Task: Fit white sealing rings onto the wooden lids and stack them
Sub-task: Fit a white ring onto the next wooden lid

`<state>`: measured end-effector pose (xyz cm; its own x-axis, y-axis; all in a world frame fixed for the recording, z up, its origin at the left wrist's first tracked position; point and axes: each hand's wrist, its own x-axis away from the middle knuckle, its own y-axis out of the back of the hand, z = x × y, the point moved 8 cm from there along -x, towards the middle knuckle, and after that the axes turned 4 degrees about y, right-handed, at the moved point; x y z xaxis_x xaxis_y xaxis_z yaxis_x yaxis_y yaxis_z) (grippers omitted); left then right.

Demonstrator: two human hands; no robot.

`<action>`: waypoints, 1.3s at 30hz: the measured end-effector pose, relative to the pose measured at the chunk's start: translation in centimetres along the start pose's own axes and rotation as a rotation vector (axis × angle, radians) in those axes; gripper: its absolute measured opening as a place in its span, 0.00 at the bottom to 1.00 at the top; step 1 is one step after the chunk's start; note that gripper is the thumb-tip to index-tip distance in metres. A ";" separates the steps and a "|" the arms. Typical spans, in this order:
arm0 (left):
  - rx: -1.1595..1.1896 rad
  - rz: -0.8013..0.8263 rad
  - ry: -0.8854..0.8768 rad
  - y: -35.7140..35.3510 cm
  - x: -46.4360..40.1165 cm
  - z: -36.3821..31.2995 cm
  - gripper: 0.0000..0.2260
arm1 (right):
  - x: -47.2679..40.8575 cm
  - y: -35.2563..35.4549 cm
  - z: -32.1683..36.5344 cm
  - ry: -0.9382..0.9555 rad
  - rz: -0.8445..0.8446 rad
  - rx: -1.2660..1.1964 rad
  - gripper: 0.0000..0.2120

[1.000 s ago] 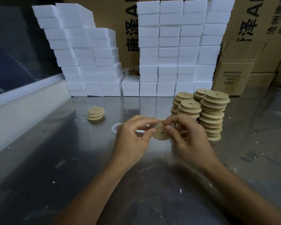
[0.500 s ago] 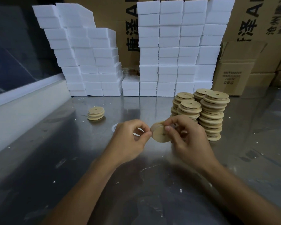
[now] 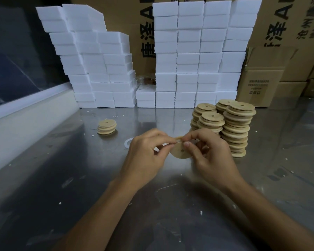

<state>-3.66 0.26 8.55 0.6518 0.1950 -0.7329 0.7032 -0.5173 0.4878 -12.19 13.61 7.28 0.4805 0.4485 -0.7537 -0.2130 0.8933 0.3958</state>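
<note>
Both hands meet above the middle of the steel bench, working one wooden lid between them. The right hand grips the lid, thumb pressed on its near face beside the small centre hole, fingers curled behind it. The left hand pinches at the lid's top edge at 12 o'clock, fingertips right up against the right hand's; whether a sealing ring sits under those fingertips is too fine to tell. The lid is tilted, its flat face turned toward the camera, held clear of the bench. Just beyond the left hand, at 11 o'clock from the lid, a white ring lies flat on the bench, half hidden by the knuckles. At 2 o'clock, tall stacks of lids stand close behind the right hand. At 10 o'clock, well apart, sits a short stack of lids. Along the back, white foam blocks are piled high, with cardboard boxes behind and beside them
</note>
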 end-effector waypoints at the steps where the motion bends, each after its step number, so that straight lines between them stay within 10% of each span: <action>1: -0.011 0.031 0.013 -0.2 0.0 0.1 0.03 | 0.0 -0.1 0.1 0.002 0.012 0.016 0.09; 14: 0.014 0.200 0.162 -1.6 0.2 1.9 0.06 | 0.1 -0.3 -0.5 -0.089 -0.011 -0.070 0.06; 39: 0.823 -0.096 0.907 -1.2 1.7 6.2 0.12 | 1.5 -2.2 -4.1 -0.607 -0.050 -0.636 0.09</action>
<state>-5.13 -3.98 3.80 0.7999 0.6001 0.0061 0.5845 -0.7766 -0.2351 -14.44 12.47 3.13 0.8327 0.4766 -0.2819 -0.5261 0.8397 -0.1343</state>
